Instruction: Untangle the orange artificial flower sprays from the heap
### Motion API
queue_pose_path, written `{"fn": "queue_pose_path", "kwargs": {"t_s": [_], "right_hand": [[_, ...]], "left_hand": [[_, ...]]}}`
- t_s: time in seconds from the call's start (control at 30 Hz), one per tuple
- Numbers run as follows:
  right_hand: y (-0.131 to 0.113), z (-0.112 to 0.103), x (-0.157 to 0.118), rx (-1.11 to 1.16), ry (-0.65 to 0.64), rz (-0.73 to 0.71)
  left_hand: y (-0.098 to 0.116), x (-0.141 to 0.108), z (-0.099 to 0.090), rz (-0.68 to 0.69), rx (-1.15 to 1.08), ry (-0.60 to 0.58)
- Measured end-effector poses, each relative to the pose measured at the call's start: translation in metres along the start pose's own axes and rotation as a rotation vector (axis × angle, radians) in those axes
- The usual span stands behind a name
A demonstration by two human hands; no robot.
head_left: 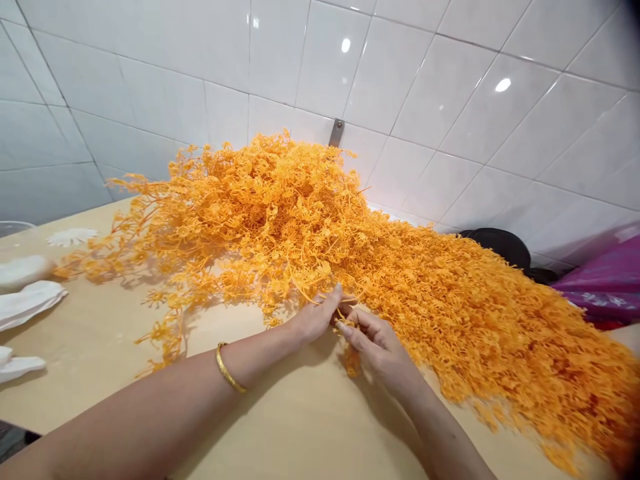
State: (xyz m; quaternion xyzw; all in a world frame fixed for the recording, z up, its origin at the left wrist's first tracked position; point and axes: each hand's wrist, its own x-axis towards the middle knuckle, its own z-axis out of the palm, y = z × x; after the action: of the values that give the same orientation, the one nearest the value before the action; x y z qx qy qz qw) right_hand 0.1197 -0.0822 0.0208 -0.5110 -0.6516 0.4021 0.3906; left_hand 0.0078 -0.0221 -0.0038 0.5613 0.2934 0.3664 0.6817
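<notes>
A big heap of orange artificial flower sprays [280,207] lies across the table, with thin stems and small frilly heads. At its near edge my left hand [317,319] is closed on an orange stem, pinched under the thumb. Just to the right, my right hand [377,343] pinches a small orange sprig [353,360], which hangs below the fingers. The two hands almost meet, and the fingertips of the left one are partly hidden. A gold bangle [227,370] circles my left wrist.
White cloth-like items [30,301] and a white flower-shaped piece [73,236] lie at the table's left. Behind the heap rises a white tiled wall [280,53] with a metal bracket [337,133]. A black round object [500,248] and purple fabric [607,277] are at the right.
</notes>
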Motion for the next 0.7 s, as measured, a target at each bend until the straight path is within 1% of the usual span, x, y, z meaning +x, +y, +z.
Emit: {"fn": "queue_pose_path", "kwargs": {"t_s": [0.1, 0.13, 0.2, 0.23, 0.3, 0.33, 0.37, 0.4, 0.47, 0.53, 0.6, 0.63, 0.7], "right_hand": [[-0.011, -0.007, -0.009, -0.063, 0.029, -0.018], [-0.015, -0.010, -0.014, -0.066, 0.044, -0.012], [-0.023, -0.018, -0.026, 0.002, 0.087, -0.011], [-0.027, -0.024, -0.033, 0.067, 0.131, -0.030], [-0.035, -0.036, -0.045, 0.184, 0.257, -0.085], [-0.037, -0.041, -0.049, 0.207, 0.318, -0.098], [-0.037, -0.045, -0.051, 0.205, 0.361, -0.093], [-0.035, -0.049, -0.052, 0.191, 0.372, -0.069], [-0.027, -0.051, -0.048, 0.158, 0.339, 0.010], [-0.016, -0.049, -0.043, 0.148, 0.319, 0.068], [-0.006, -0.045, -0.039, 0.097, 0.331, 0.101], [-0.003, -0.044, -0.038, 0.018, 0.344, 0.105], [0.000, -0.042, -0.039, -0.259, 0.388, 0.068]], "left_hand": [[-0.006, 0.001, 0.001, 0.087, 0.099, -0.064], [-0.007, 0.002, 0.001, 0.101, 0.108, -0.059], [-0.009, 0.006, 0.000, 0.077, 0.070, -0.006], [-0.009, 0.008, -0.001, 0.053, 0.036, 0.030], [-0.008, 0.011, -0.001, 0.012, -0.038, 0.099], [-0.007, 0.012, -0.001, 0.000, -0.063, 0.122], [-0.006, 0.012, -0.001, -0.005, -0.069, 0.130], [-0.005, 0.011, -0.001, -0.001, -0.067, 0.140], [-0.003, 0.008, 0.000, 0.011, -0.039, 0.122], [-0.002, 0.005, -0.001, 0.037, 0.012, 0.077], [-0.004, 0.004, -0.002, 0.057, 0.067, 0.038], [-0.006, 0.004, -0.003, 0.059, 0.103, 0.025], [-0.009, 0.005, -0.003, 0.055, 0.175, 0.014]]}}
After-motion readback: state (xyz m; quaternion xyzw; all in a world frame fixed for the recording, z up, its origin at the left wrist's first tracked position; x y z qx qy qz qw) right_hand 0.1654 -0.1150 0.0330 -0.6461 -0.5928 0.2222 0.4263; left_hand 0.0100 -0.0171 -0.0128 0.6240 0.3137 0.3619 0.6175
